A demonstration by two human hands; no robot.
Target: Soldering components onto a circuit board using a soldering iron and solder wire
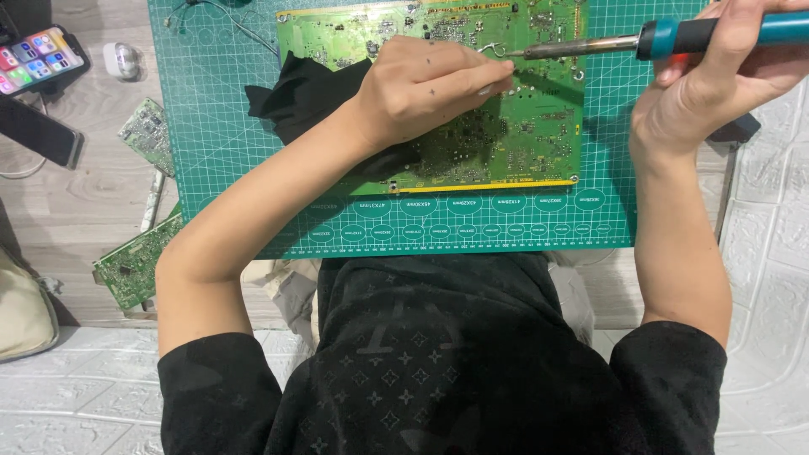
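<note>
The right hand (716, 84) is wrapped around the teal handle of a soldering iron (666, 38), fingers curled closed over the grip. The iron lies nearly level, its metal shaft reaching out past the fingertips toward the other hand, and its tip comes to rest just beyond the left fingertips, over the upper part of a large green circuit board (522, 135).

The left hand (425, 84) rests on that board with its fingers drawn together and extended — the fingertips pinch something thin at the spot where the iron's tip arrives, a bit of wire or solder as far as can be told; it is too small to say which. The heel of this hand sits on the board's left portion.

Just behind the left wrist, a crumpled black cloth (295, 97) lies partly over the board's left edge. The board lies flat on a green cutting mat (219, 152) with a printed grid, which extends well past both hands on every side.

Well away from the left fingers, off the mat on the wooden surface, lie two smaller green circuit boards (139, 257), a phone (38, 57) with a lit screen, and a small white earbud case (125, 61) — all apart from either hand.
</note>
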